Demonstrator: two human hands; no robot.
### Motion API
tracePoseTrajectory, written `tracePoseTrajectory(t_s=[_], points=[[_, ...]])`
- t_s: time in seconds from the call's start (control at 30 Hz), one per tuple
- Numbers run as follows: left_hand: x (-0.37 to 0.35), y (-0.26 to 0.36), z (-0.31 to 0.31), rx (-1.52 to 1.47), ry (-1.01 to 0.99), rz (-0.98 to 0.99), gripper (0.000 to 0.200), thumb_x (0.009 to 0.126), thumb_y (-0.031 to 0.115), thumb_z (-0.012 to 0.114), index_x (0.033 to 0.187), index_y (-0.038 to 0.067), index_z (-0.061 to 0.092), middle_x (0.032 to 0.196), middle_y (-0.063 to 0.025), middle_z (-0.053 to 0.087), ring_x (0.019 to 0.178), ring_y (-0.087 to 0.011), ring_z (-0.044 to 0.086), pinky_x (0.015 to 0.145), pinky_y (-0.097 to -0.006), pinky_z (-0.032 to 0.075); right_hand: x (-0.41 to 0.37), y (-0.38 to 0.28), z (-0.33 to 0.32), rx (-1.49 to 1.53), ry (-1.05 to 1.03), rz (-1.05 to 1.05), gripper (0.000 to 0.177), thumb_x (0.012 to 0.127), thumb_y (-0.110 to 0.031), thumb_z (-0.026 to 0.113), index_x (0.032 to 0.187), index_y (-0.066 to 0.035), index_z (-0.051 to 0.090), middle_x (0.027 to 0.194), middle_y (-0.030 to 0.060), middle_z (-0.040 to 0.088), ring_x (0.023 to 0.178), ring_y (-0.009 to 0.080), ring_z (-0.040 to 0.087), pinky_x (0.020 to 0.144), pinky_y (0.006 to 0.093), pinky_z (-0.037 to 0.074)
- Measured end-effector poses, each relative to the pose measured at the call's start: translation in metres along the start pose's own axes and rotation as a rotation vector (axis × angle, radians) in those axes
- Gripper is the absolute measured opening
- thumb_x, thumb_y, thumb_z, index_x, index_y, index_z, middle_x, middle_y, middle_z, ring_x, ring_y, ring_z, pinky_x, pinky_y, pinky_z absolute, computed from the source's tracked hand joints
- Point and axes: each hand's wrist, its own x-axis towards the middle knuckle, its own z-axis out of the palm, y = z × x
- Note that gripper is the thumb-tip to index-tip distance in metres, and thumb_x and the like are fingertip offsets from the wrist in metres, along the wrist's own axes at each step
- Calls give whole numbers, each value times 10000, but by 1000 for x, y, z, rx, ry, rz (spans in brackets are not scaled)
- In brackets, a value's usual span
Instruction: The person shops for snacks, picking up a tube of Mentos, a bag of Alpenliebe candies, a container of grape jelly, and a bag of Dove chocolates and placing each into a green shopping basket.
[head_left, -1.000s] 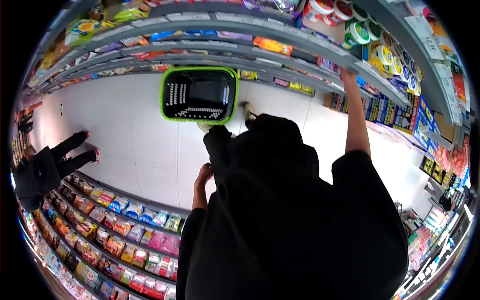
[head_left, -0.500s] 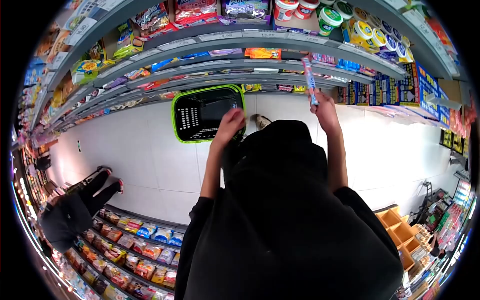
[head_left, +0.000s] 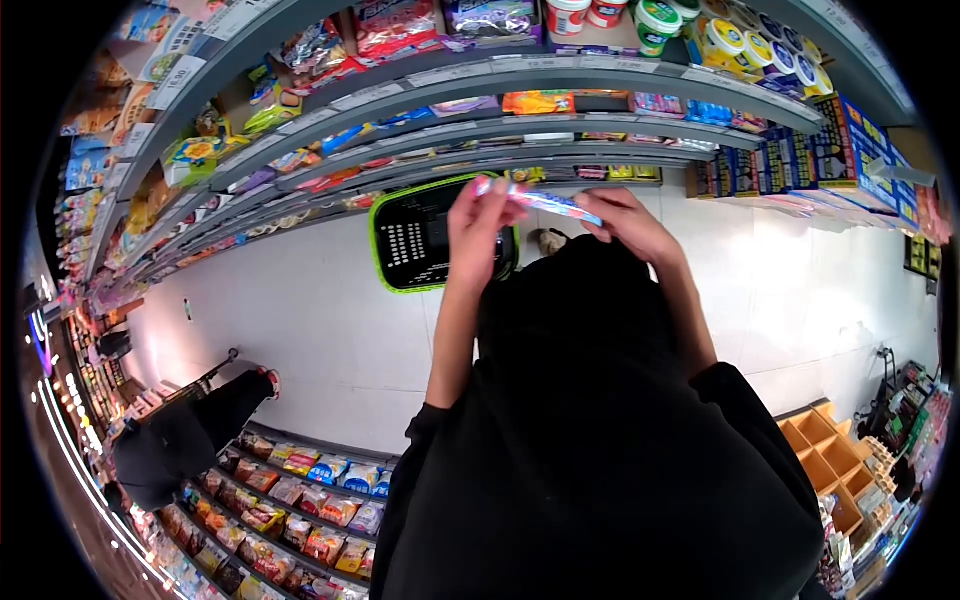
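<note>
Level between my hands lies a slim candy roll in a shiny pink, white and blue wrapper. My left hand has its fingers closed around one end. At the other end, my right hand pinches the roll between thumb and fingers. Its printing is too blurred to read. Below and behind my left hand, a black shopping basket with a green rim is on the floor, its right part partly covered by that hand and forearm.
Shelves of bagged sweets and tubs run across in front of me. Dark blue boxes are stacked at right. Behind me on the left stand a person in black and a snack shelf. Wooden bins are at the lower right.
The candy roll has turned from upright in my right hand to nearly level. My left hand has come up from over the basket and grasped its other end. Both hands are closer together.
</note>
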Motion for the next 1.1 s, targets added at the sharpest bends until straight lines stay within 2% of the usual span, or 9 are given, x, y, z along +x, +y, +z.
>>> tracePoseTrajectory(t_s=[0.13, 0.27, 0.5, 0.63, 0.87, 1.0, 1.03, 1.07, 1.1], points=[[-21, -20, -28, 1, 111, -8, 171, 880, 198, 663, 898, 32, 624, 805, -58, 678, 659, -87, 589, 639, -220, 444, 21, 4, 11, 82, 177, -51, 194, 916, -216, 609, 858, -30, 617, 655, -34, 488, 555, 38, 394, 495, 193, 283], [-41, -46, -42, 60, 105, -83, 164, 868, 176, 671, 876, 16, 634, 728, -55, 661, 593, -85, 572, 578, -202, 444, 33, 7, 14, 68, 200, -28, 149, 894, -185, 642, 897, -40, 605, 674, -32, 467, 591, 46, 391, 522, 195, 289], [-58, -73, -50, 123, -170, -196, 160, 916, 208, 617, 866, 59, 590, 711, 2, 608, 637, -61, 566, 599, -202, 455, 43, 15, 34, -46, -22, 49, 188, 869, -219, 666, 965, -58, 649, 740, -55, 529, 640, 35, 420, 565, 192, 312], [-59, -83, -61, 46, -159, -174, 208, 905, 197, 636, 813, 65, 505, 671, 22, 547, 614, -57, 546, 559, -196, 436, 53, 36, 53, -283, -126, 240, 219, 868, -273, 661, 891, -55, 661, 749, -39, 573, 644, 38, 463, 580, 183, 348], [-72, -136, -108, -14, -162, -303, 215, 898, 240, 641, 868, 52, 541, 732, 0, 597, 665, -69, 586, 571, -198, 450, 83, 106, 73, -247, -29, 569, 200, 887, -254, 630, 854, -59, 655, 708, -33, 578, 601, 38, 501, 535, 184, 361], [-91, -180, -142, 301, 75, -322, 288, 886, 301, 640, 838, 29, 557, 730, -51, 622, 669, -146, 614, 597, -299, 481, 120, 160, 94, -421, -99, 687, 162, 873, -246, 619, 804, -101, 634, 674, -54, 557, 565, 39, 486, 506, 186, 342], [-96, -212, -149, 344, 185, -268, 342, 882, 353, 622, 821, 23, 559, 738, -105, 633, 676, -233, 621, 637, -350, 485, 132, 172, 97, -529, -157, 685, 167, 866, -246, 611, 805, -93, 638, 678, -49, 563, 566, 41, 492, 498, 186, 351], [-99, -204, -162, 454, 199, -433, 343, 869, 365, 607, 851, 26, 560, 804, -161, 630, 776, -312, 623, 695, -394, 488, 145, 190, 95, -608, -197, 663, 181, 857, -255, 608, 806, -84, 641, 684, -42, 569, 569, 42, 496, 499, 181, 353], [-105, -223, -175, 631, 263, -435, 345, 859, 373, 604, 875, 32, 561, 855, -176, 622, 840, -336, 610, 722, -419, 486, 158, 211, 89, -704, -202, 636, 191, 852, -265, 611, 804, -83, 640, 681, -39, 569, 561, 45, 497, 487, 183, 348]])
